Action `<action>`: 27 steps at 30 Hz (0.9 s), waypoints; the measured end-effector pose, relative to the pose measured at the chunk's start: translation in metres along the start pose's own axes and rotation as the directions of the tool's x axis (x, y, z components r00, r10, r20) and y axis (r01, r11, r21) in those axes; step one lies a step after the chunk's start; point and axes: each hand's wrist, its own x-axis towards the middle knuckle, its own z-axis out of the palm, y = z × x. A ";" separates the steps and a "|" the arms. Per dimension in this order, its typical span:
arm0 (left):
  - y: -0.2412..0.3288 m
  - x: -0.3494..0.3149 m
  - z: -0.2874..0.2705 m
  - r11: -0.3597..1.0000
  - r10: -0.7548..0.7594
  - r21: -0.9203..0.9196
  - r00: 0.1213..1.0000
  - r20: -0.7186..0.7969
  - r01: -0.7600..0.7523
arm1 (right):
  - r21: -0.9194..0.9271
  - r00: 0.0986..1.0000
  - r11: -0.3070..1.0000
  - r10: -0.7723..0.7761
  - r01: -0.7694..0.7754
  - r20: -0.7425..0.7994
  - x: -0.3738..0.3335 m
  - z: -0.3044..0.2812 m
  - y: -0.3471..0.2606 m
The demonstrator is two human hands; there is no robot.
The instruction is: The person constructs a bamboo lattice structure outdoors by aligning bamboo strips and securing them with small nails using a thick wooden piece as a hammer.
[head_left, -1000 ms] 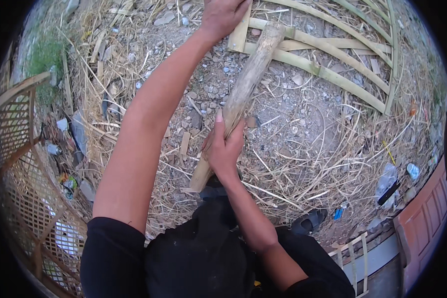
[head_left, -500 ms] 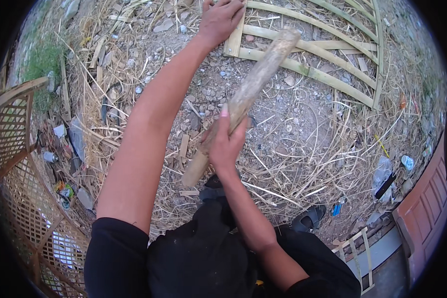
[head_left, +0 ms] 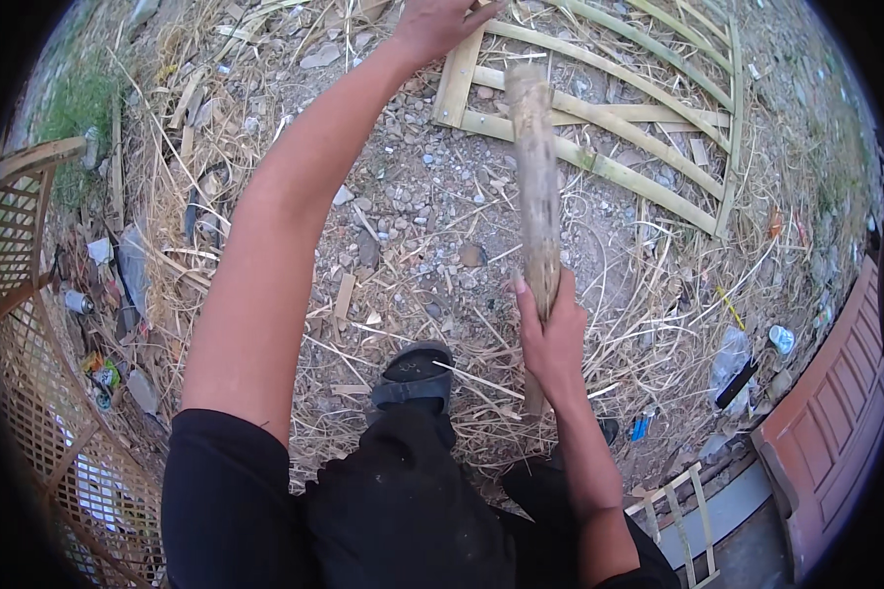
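My right hand (head_left: 557, 344) is wrapped round a thick, rough wooden stick (head_left: 535, 177), gripping it near its lower end. The stick points away from me, and its far end overlaps the view of a frame of curved bamboo strips (head_left: 648, 182) on the ground. At the top edge, my left hand (head_left: 437, 27) is at the frame's left end piece (head_left: 455, 83), with thumb and finger bent together. Its fingertips are partly cut off, so what they pinch does not show.
Straw, shavings and stones cover the ground (head_left: 413, 255). A woven lattice panel (head_left: 49, 393) stands at the left. A brown panelled door (head_left: 835, 412) and a small slatted frame (head_left: 683, 525) lie at the right, near a plastic bag (head_left: 732, 353). My sandalled foot (head_left: 413, 378) is below.
My right hand has swung the stick to the right, and it now stands more upright in view. The left hand stays at the bamboo frame's end. The whole view has shifted slightly.
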 end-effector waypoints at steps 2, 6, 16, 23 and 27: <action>0.001 0.003 0.004 1.000 0.002 0.015 0.999 0.048 -0.003 | 0.105 0.972 0.977 -0.165 0.184 -0.169 -0.005 0.002 -0.005; -0.008 0.000 0.025 0.995 0.079 0.055 0.990 0.113 -0.086 | -0.024 0.910 0.941 -0.333 0.337 -0.248 -0.005 0.010 0.009; -0.023 -0.005 0.038 0.998 -0.067 0.028 0.973 0.222 0.063 | 0.143 0.860 0.870 -0.418 0.472 -0.293 -0.016 -0.024 -0.032; -0.003 0.001 0.037 0.991 -0.119 0.088 0.960 0.253 0.100 | 0.000 0.992 0.998 0.057 -0.058 -0.112 0.009 -0.025 -0.011; -0.038 -0.011 0.056 0.977 -0.087 -0.180 0.986 0.145 0.113 | 0.108 0.855 0.883 -0.401 0.456 -0.329 -0.014 -0.012 -0.029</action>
